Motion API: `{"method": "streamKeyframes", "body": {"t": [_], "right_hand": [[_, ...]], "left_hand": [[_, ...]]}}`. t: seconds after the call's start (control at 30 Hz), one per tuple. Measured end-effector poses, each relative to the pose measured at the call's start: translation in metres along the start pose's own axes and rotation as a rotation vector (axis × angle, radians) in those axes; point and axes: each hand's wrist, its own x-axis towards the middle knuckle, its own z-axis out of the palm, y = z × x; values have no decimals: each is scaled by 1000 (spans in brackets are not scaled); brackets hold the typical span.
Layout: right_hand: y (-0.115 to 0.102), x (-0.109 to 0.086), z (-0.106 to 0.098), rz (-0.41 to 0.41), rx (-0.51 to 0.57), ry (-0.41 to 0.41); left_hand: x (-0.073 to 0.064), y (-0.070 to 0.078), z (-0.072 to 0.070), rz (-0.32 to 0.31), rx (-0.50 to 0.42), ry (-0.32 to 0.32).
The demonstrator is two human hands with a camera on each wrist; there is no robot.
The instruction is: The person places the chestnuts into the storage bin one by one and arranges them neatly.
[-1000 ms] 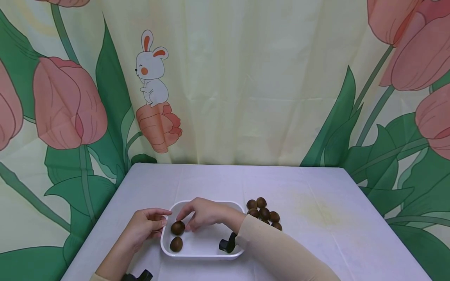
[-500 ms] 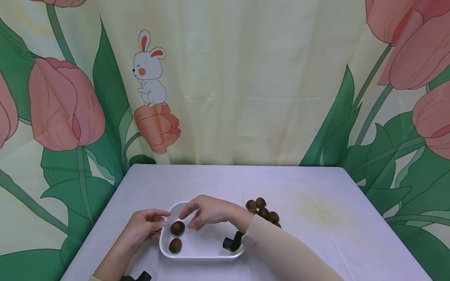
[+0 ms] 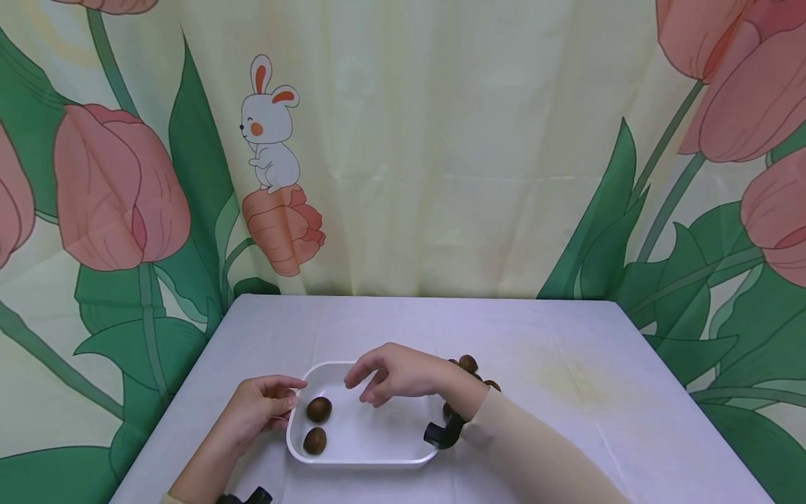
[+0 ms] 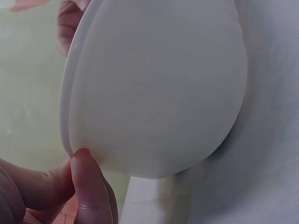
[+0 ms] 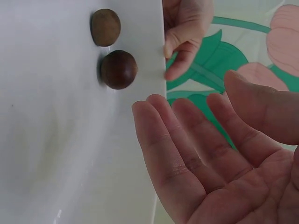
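Note:
A white tray [image 3: 362, 462] stands on the table with two brown chestnuts in its left end, one chestnut [image 3: 318, 409] behind the other chestnut [image 3: 315, 441]. At the tray's left rim my left hand [image 3: 261, 406] pinches the edge between thumb and fingers; the left wrist view shows the thumb [image 4: 85, 177] against the outer wall. My right hand [image 3: 403, 374] hovers over the tray, right of the chestnuts. Its fingers [image 5: 159, 149] are loosely extended, and nothing lies in the palm in the right wrist view.
Several more chestnuts [image 3: 468, 363] lie on the white-covered table [image 3: 567, 392] right of the tray, partly hidden by the right forearm. Black wrist cameras [image 3: 443, 434] sit on both wrists. A flowered curtain [image 3: 428, 175] hangs behind the table.
My right hand has lifted away from the rear chestnut and moved right across the tray. The two chestnuts stay where they were, and my left hand keeps its place at the rim.

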Motion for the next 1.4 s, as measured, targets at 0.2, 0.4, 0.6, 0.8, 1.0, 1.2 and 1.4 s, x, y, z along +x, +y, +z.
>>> {"method": "streamKeyframes", "body": {"t": [0.2,0.4,0.6,0.8,1.0,1.2,1.4], "right_hand": [[2,-19,-10,17,29,41],[3,-36,-18,26,-2,70],[2,-56,-27,23,-46,99],[4,-77,-36,15,-59,140],[12,-94,-45,11,-27,177],[24,-109,-54,-6,1,206],[37,-121,-62,-3,-12,238]], "left_hand": [[-2,0,1,17,5,-6],[-3,0,0,17,3,0],[-3,0,0,11,-1,1],[-3,0,1,10,-6,5],[-3,1,1,6,-1,11],[-4,1,1,5,-8,12],[-3,1,1,5,-13,7]]}}
